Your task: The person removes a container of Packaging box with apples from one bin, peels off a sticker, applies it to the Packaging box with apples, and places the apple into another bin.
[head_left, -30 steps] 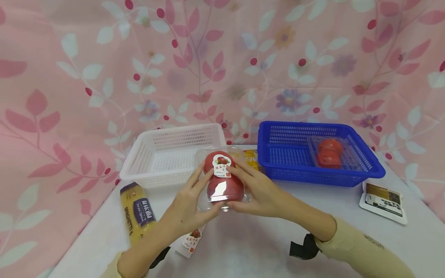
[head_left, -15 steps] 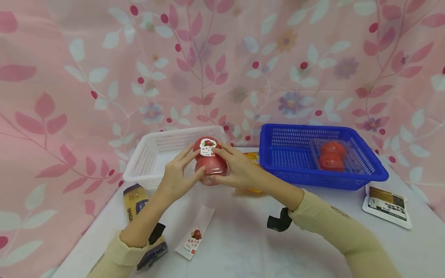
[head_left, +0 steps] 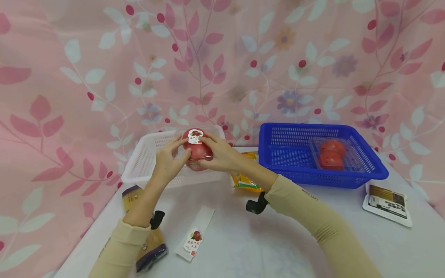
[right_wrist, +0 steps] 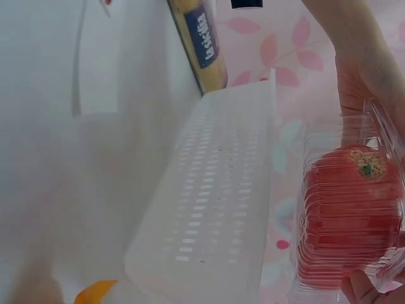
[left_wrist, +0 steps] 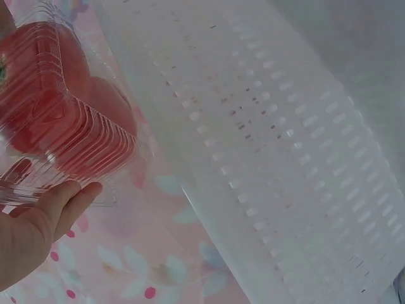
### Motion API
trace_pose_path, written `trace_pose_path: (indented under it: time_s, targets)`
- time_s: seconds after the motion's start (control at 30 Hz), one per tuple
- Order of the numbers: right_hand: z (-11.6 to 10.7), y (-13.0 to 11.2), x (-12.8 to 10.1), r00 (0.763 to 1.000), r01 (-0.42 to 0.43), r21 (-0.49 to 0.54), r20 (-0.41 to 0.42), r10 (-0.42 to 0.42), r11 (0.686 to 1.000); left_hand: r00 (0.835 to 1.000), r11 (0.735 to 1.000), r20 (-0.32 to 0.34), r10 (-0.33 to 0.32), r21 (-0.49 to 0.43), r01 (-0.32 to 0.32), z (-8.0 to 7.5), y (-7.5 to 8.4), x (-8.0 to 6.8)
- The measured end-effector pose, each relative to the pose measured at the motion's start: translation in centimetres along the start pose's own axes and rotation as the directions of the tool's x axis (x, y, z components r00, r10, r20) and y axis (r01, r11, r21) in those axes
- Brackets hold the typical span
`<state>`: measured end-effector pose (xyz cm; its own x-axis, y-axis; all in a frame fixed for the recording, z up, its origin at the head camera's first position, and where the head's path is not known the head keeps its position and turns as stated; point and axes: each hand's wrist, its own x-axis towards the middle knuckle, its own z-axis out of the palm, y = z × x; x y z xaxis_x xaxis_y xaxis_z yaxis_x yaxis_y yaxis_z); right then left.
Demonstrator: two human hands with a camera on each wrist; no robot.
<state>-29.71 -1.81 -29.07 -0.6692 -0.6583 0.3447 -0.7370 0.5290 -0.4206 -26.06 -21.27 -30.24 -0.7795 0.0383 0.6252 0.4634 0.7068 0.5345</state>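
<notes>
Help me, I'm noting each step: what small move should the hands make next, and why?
Probably lower the fruit pack into the white basket: left hand and right hand both hold it, and it appears over that basket in the head view.

Yellow-and-purple pack [head_left: 152, 242], orange packet [head_left: 246, 182], black-and-gold pouch [head_left: 387, 204], white tablecloth [head_left: 240, 239], pink floral backdrop [head_left: 236, 58]

The fruit box [head_left: 199, 153], left hand [head_left: 166, 160] and right hand [head_left: 221, 154] hide part of the white basket [head_left: 146, 154]. Front-left of the basket, the left forearm [head_left: 140, 210] covers the pasta packet's [head_left: 152, 243] middle; to the basket's right, the right forearm [head_left: 256, 170] hides part of the yellow packet [head_left: 245, 183]. The label's [head_left: 194, 136] smallest print is unreadable. Both wrist views crop the box.
</notes>
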Motion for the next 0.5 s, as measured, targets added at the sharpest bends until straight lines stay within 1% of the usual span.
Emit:
trace_pose_path:
  time_s: [0.2, 0.33, 0.5]
  targets:
    - [1.1, 0.1, 2.9, 1.0, 0.009, -0.027, -0.002, -0.009, 1.0, 0.999, 0.999, -0.012, -0.034, -0.028, 0.033, -0.8, -2.3, 1.3]
    - [2.0, 0.2, 4.6, 1.0, 0.008, -0.036, 0.007, -0.008, 0.999, 0.999, 0.999, -0.025, -0.046, -0.013, 0.046, -1.2, -4.0, 2.0]
    - [3.5, 0.4, 6.6, 0.999, -0.009, -0.029, 0.031, 0.009, 1.0, 0.996, 0.996, -0.005, -0.084, -0.002, 0.084, -2.1, -5.7, 2.4]
